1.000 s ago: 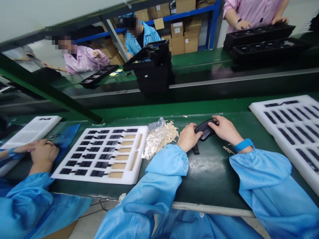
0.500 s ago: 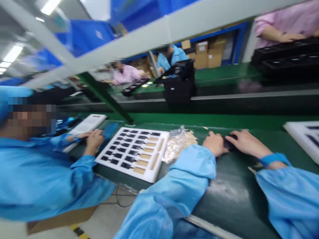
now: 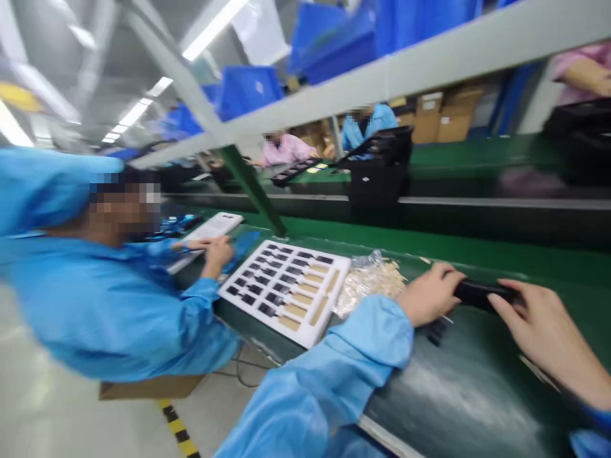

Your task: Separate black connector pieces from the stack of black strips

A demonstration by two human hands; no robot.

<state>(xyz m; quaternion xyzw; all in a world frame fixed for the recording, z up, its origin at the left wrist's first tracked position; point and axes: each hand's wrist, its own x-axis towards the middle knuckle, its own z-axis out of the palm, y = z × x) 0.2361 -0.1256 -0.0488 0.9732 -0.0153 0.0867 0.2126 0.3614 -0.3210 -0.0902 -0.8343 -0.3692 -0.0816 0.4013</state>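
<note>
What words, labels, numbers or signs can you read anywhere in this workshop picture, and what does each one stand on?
None can be read.
White labels on the brown cardboard boxes at the back: too blurred.
Small white tag on the stacked black plastic trays: too small.
White foam tray of dark parts: no text shows.
Black ribbed part between the left hand and right hand: no marking shows.

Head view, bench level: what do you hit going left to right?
Co-worker in a blue gown → white foam tray of black parts → clear bag with pale strips → left hand → black part held between both hands → right hand.
</note>
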